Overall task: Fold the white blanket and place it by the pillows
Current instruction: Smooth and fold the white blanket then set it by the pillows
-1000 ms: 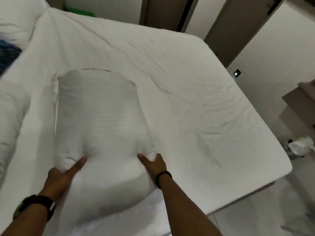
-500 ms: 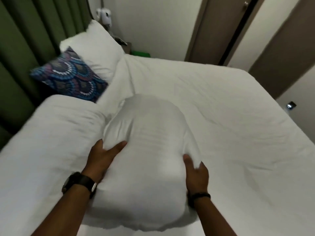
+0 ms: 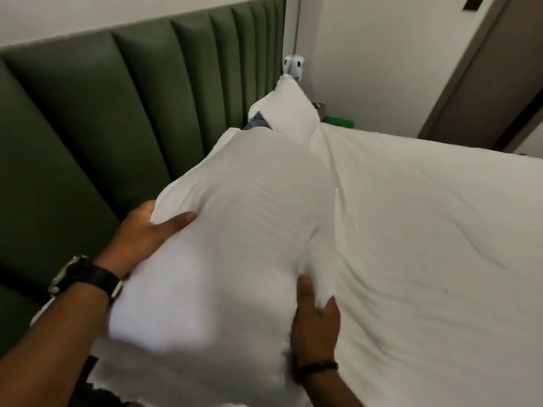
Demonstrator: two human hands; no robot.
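The folded white blanket (image 3: 235, 254) is a thick, puffy bundle held up in front of me, filling the middle of the view. My left hand (image 3: 147, 233) grips its left edge, thumb on top. My right hand (image 3: 316, 315) grips its right edge lower down. Behind the bundle, a white pillow (image 3: 289, 110) leans against the headboard, and a sliver of a blue patterned cushion (image 3: 258, 121) shows just above the blanket's far edge. Whatever lies under the bundle is hidden.
The bed's white sheet (image 3: 440, 245) spreads to the right. A green padded headboard (image 3: 97, 121) runs along the left. A small white device (image 3: 293, 66) sits on the wall beyond the pillow, with a green object (image 3: 338, 122) below it. A brown door (image 3: 484, 77) stands far right.
The folded blanket has been carried left toward the headboard and pillows. The view has swung left and up; the blue cushion is now almost covered by the bundle.
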